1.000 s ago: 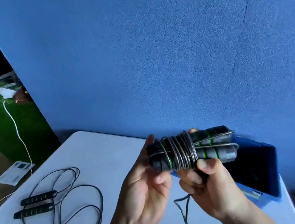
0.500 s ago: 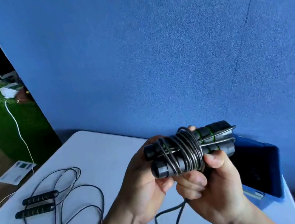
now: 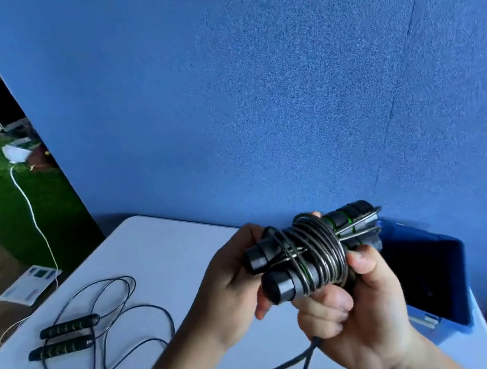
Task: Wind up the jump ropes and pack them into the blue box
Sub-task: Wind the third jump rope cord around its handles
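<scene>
Gripping a wound jump rope [image 3: 310,250] above the white table [image 3: 164,257], both hands are clamping its paired black, green-ringed handles. The left hand [image 3: 231,287] is curling round the butt ends and the right hand [image 3: 365,309] is wrapping the coiled middle, with a loose loop of cord hanging below it. The blue box [image 3: 463,282] is standing open at the table's right end. A second jump rope [image 3: 68,326] is lying uncoiled near the left edge.

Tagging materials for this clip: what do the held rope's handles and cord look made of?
Handles: probably matte black foam or rubber, green-banded, little glare. Cord: likely plastic-coated cable; glossy highlights along its coils.
</scene>
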`<state>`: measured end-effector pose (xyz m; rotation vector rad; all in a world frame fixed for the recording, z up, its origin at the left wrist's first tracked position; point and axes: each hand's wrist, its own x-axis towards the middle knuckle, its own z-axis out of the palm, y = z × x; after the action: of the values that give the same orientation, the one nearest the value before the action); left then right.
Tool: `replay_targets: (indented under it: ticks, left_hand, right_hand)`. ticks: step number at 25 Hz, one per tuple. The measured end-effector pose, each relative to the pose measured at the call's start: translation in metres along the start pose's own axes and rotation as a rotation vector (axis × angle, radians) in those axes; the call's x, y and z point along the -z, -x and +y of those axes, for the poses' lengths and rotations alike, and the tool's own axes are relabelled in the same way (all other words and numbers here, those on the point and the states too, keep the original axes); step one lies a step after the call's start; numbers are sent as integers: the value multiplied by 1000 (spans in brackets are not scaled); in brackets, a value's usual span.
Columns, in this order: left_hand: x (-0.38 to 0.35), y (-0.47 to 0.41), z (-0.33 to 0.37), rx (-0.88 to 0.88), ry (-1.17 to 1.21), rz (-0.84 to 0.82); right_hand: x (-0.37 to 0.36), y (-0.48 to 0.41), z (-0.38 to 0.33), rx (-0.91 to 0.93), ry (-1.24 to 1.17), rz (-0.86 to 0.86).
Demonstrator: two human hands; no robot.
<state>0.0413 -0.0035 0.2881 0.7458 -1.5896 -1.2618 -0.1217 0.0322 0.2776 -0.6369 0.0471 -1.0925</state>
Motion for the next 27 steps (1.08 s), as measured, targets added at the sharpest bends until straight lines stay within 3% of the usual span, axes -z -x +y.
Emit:
replay_targets:
  ticks: [4,7,9,10,12,19,22,24,25,27]
  left_hand:
    - [-24,-8,-2,-25,168,183]
    - [-36,-9,-1,98,218,275]
    - [-36,-1,-1,168,157,216]
    - [-33,3,-1,141,120,142]
    - [-28,3,1,91,44,143]
    - [-10,10,11,250,168,34]
    - [-4,7,10,319,230,189]
    - [3,8,13,222,69,327]
    - [6,11,19,72,-158,338]
    - [-1,16,39,-251,-672,197]
  right_hand:
    - [-3,-2,6,-4,-26,5]
    - [-7,-3,12,-8,-44,-6]
    - [-7,0,12,-20,-43,-5]
    - [-6,2,11,-24,-27,-3]
    - [-1,6,4,-28,-7,12]
    - [7,10,1,39,27,139]
    - [9,13,0,51,57,239]
    - [9,13,2,70,88,300]
    - [8,13,2,78,105,330]
    - [10,11,5,73,151,384]
